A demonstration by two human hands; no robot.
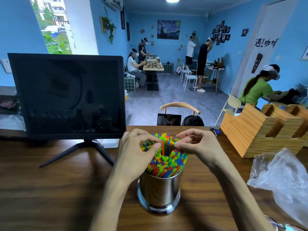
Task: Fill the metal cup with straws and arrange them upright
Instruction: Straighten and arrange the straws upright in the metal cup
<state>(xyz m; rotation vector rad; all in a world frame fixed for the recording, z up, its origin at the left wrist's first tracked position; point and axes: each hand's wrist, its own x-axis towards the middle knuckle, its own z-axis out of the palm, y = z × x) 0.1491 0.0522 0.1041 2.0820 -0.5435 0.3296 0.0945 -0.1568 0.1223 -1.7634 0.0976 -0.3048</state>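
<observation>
The metal cup (159, 189), a shiny cylinder near the desk's (50, 189) front edge, brims with thin coloured plastic straws (166, 162); left hand (135, 152) and right hand (198, 144) pinch their tops.

Shiny metal cup (159, 189) upright on table, packed with multicoloured straws (166, 162)

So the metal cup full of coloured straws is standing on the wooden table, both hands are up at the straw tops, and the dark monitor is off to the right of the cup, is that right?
Not quite. The head view shows the dark monitor to the left of the metal cup, not the right. The rest holds: the cup stands on the wooden table, full of coloured straws, with the left hand and right hand up at the straw tops.
</observation>
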